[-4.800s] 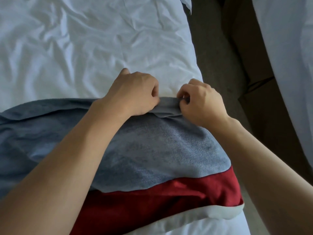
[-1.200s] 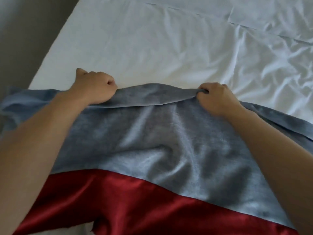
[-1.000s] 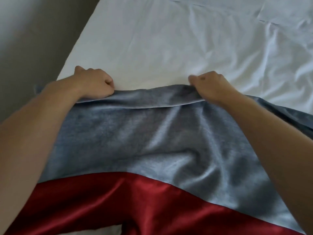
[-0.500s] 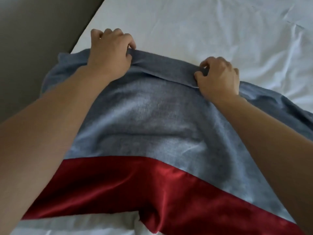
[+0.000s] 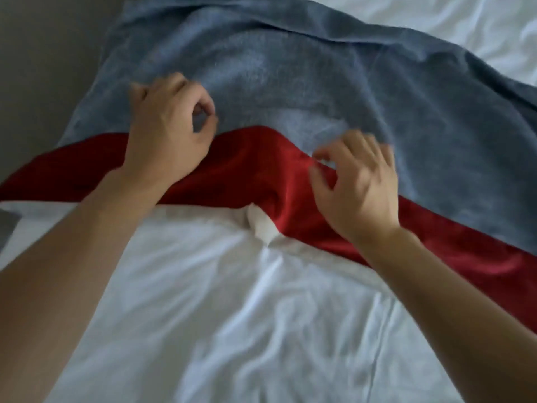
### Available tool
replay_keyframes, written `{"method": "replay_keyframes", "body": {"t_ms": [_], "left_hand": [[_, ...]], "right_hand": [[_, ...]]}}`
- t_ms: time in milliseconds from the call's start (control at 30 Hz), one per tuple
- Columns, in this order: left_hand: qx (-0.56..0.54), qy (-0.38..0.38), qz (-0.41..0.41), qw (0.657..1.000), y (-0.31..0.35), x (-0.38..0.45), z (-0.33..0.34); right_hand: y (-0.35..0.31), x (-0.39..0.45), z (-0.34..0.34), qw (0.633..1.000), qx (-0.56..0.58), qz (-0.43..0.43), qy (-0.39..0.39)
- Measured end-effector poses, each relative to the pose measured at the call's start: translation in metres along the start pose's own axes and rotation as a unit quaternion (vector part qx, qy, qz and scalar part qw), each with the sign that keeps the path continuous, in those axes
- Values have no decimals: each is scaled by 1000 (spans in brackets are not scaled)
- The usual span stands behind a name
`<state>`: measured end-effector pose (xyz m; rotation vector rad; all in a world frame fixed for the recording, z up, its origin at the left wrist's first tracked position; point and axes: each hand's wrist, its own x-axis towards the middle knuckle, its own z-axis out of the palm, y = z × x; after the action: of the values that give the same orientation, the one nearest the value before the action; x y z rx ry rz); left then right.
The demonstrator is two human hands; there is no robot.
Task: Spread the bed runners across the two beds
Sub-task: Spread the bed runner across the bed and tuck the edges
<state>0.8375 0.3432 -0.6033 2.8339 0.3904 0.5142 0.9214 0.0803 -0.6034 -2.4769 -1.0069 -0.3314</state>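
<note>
White sheet [image 5: 220,315] covers the bed, creased and soft, with a grey floor strip at the left edge. Across it lies the runner [image 5: 305,91], a long cloth in two bands: a wide blue-grey band with a napped, towel-like face, and a narrower deep red band with a velvety sheen along the near edge. It sits at a slant, its left end draping over the bed's side, its right end running out of view. By its look it is limp and fairly light, with no stiffness to hold a shape, so it should bunch and ridge under any push (a hump already stands in the red band between the hands). It is probably best taken by pinching an edge or hem at two well-spaced points and drawing it taut, not by pressing from above.

Left hand [image 5: 168,129] hovers over the seam, loosely curled, gripping nothing. Right hand [image 5: 357,184] hangs above the red band, fingers spread and empty, slightly blurred.
</note>
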Motion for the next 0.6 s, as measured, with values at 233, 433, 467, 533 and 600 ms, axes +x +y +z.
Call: {"method": "replay_keyframes", "body": {"t_ms": [233, 433, 467, 533, 600], "left_hand": [[134, -115, -8, 984, -13, -123, -29], [173, -151, 24, 973, -41, -136, -46], [166, -153, 32, 974, -43, -134, -45], [157, -144, 54, 975, -51, -133, -41], [146, -130, 81, 977, -58, -131, -38]], "right_hand": [[-8, -132, -27, 986, -45, -5, -161], [13, -142, -35, 979, -112, 102, -134], [13, -142, -33, 979, -122, 102, -128], [11, -142, -30, 978, -134, 106, -124], [8, -142, -26, 977, -136, 118, -117]]}}
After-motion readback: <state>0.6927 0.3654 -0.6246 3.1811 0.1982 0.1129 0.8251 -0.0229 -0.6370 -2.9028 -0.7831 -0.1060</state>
